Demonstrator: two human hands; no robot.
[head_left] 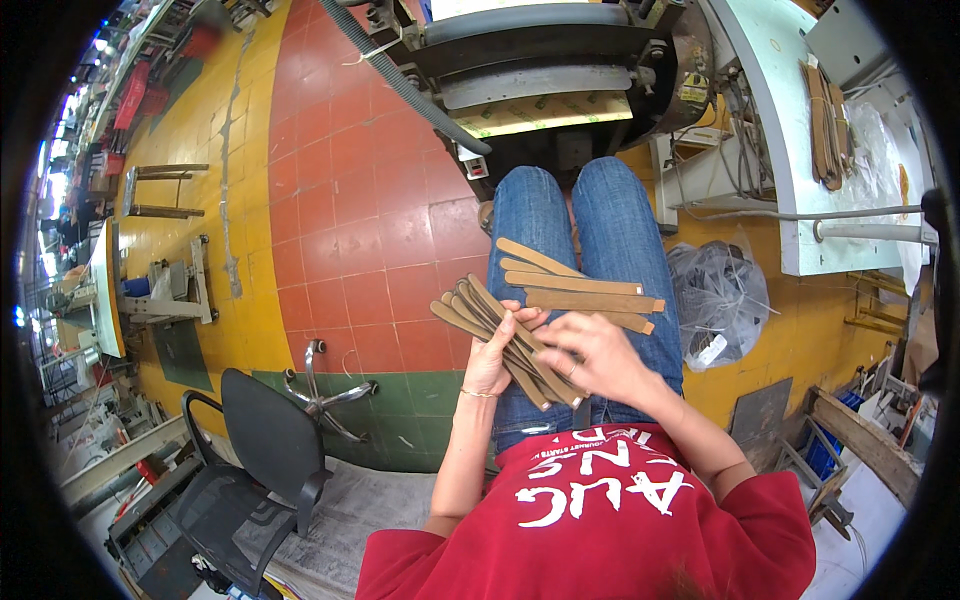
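My left hand (492, 358) is closed around a fanned bundle of brown leather-like straps (468, 308), rounded at the upper ends and narrow and squared at the lower ends. Over the lower half of that bundle is my right hand (597, 352), its fingers loosely bent, apart and slightly blurred. Nothing shows gripped in them, though the straps partly hide behind the hand. Several more loose straps (580, 298) lie across my thighs, just beyond the right hand, some overlapping.
A roller machine (540, 85) stands in front of my knees. At right, a pale table (775, 130) carries another bundle of brown straps (828, 130) and clear plastic. A clear plastic bag (718, 300) rests below it. A black office chair (265, 435) is at my left.
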